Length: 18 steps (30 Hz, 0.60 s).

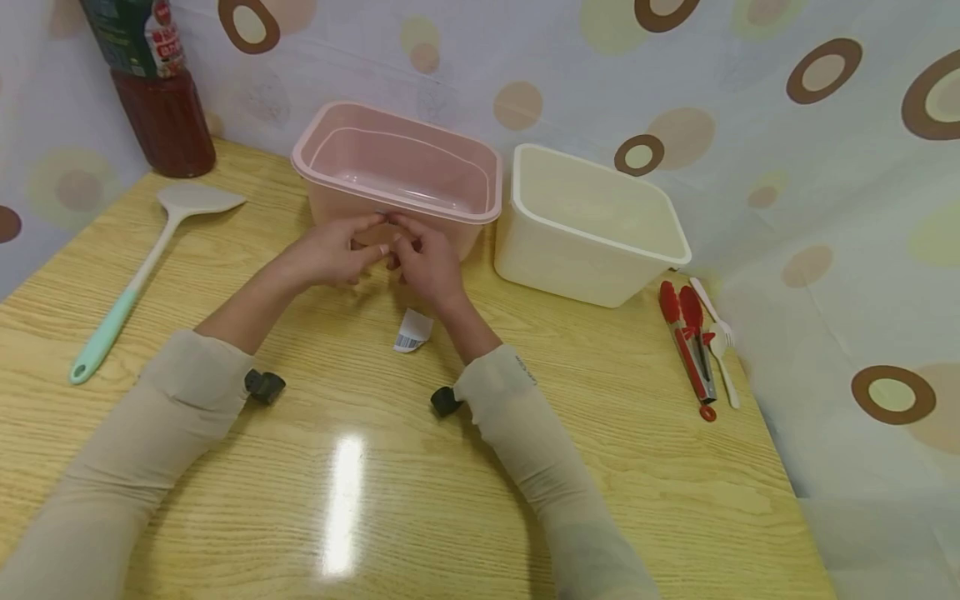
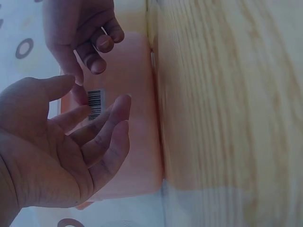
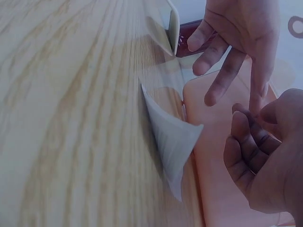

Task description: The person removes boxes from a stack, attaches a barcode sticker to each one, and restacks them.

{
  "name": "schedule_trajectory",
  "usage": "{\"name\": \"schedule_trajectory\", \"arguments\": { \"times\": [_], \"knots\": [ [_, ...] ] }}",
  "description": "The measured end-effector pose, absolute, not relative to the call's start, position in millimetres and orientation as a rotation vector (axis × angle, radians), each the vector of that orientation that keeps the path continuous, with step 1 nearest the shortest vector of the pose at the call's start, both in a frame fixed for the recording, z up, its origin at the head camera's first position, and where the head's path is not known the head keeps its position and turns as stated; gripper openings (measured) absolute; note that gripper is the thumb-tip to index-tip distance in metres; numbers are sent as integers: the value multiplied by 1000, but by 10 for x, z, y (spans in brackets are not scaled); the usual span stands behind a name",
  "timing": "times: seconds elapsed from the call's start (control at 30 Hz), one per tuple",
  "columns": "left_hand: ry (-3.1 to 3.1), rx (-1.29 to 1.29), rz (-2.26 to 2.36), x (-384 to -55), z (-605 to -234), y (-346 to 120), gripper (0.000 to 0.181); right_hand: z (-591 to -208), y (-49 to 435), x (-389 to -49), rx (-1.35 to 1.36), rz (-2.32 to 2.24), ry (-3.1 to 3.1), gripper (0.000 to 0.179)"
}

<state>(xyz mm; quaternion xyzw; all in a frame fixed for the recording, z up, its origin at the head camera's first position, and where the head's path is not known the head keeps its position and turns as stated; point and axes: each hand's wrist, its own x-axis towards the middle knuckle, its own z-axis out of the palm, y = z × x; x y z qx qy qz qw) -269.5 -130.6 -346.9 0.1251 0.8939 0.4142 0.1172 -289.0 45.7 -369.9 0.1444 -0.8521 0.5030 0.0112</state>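
A pink plastic bin (image 1: 397,150) stands against the wall, its front wall facing me. A barcode sticker (image 2: 96,104) lies on that front wall. My left hand (image 1: 330,250) is at the bin's front, fingers loosely extended, its index fingertip by the sticker's edge. From the other side my right hand (image 1: 431,262) reaches in, a fingertip at the sticker's upper edge and its other fingers bent. In the right wrist view, the right hand's fingers hide the sticker. A curled white barcode label (image 1: 414,330) lies on the table below the hands.
A cream bin (image 1: 592,258) stands right of the pink one. Red-tipped tongs (image 1: 690,342) and a white fork (image 1: 716,312) lie farther right. On the left are a spatula with a mint handle (image 1: 112,325) and a bottle of dark red liquid (image 1: 165,125).
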Motion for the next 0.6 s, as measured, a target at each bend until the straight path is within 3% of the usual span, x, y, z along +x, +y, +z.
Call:
{"name": "schedule_trajectory", "arguments": {
  "times": [0.6],
  "knots": [
    [2628, 355, 1242, -2662, -3404, -1358, 63, -3760, 650, -2900, 422, 1690, -2577, 36]
  ]
}}
